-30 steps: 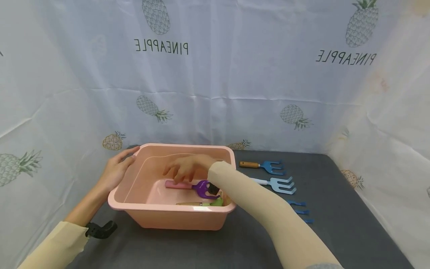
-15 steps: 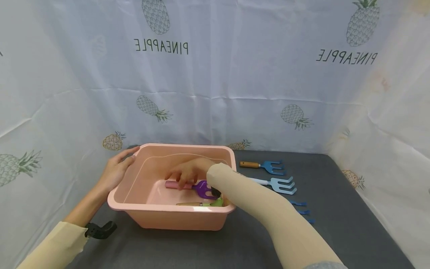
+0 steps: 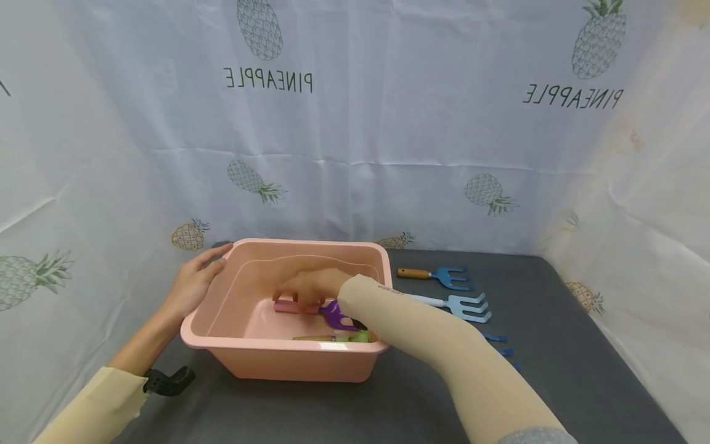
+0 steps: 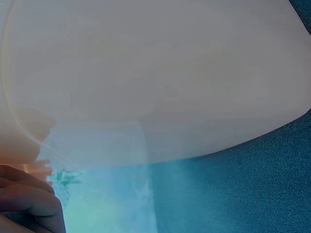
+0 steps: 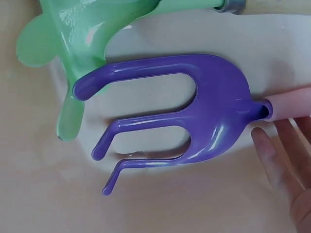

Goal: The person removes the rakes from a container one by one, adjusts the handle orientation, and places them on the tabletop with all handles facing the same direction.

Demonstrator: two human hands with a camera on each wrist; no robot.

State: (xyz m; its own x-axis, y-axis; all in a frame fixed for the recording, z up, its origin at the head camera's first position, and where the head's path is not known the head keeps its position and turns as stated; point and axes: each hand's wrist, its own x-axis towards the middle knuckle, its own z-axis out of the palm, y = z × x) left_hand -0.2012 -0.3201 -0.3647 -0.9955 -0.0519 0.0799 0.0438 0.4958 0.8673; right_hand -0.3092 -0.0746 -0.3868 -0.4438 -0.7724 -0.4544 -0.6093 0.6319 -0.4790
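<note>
A pink plastic basin point(image 3: 288, 365) stands on the dark table. My left hand point(image 3: 191, 287) grips the basin's left rim, its fingers bent at the rim in the left wrist view. Reaching into the basin, my right hand point(image 3: 310, 288) is over the pink handle point(image 3: 285, 306) of a purple hand rake point(image 5: 214, 107). In the right wrist view its fairly straight fingers point(image 5: 272, 158) lie right at the handle's edge. A green garden tool point(image 5: 87, 29) with a wooden handle lies beside the rake, one purple tine overlapping its head.
To the basin's right lie a blue hand rake point(image 3: 446, 276) with a wooden handle and a light-blue one point(image 3: 466, 307). Dark-blue tines point(image 3: 495, 337) show beyond my right forearm, which covers the rest. A pineapple-print curtain point(image 3: 355, 123) hangs behind the table.
My right hand has come down inside the basin to the pink handle of the purple hand rake. My left hand keeps its grip on the rim.
</note>
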